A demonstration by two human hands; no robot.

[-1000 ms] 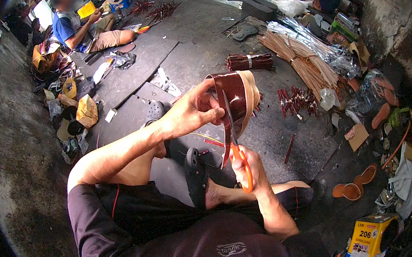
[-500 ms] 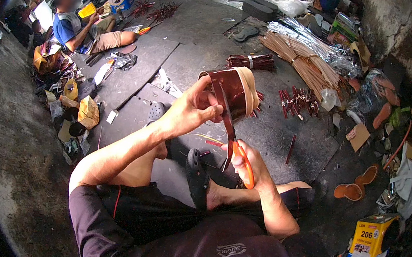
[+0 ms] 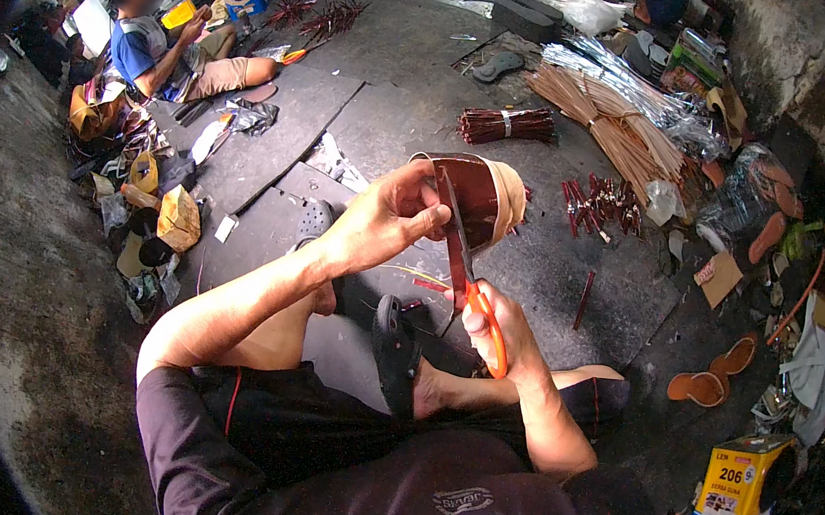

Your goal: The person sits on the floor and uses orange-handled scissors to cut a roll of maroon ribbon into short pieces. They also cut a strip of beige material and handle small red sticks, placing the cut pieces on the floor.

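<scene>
My left hand (image 3: 388,220) pinches the edge of a curled, glossy dark-brown sheet (image 3: 476,196) with a pale tan edge, between thumb and fingers. In my right hand (image 3: 515,334) is a pair of scissors (image 3: 488,328) with orange handles. Its dark blade reaches up along the sheet's near edge, close to my left thumb and fingertips. Whether the blades are cutting the sheet at this instant I cannot tell. Both hands are held above my crossed legs, and a black clog (image 3: 394,356) shows on one foot.
Beyond my hands lie a tied brown bundle of strips (image 3: 507,125), loose short strips (image 3: 604,207) and a long tan bundle (image 3: 603,122). Sandals (image 3: 712,374) and a yellow can (image 3: 739,483) are at right. At far left a person (image 3: 158,45) sits holding something yellow.
The curled brown sheet has dipped and turned slightly, showing more of its inner side. My hands keep nearly the same place and grip; the view has shifted slightly.
</scene>
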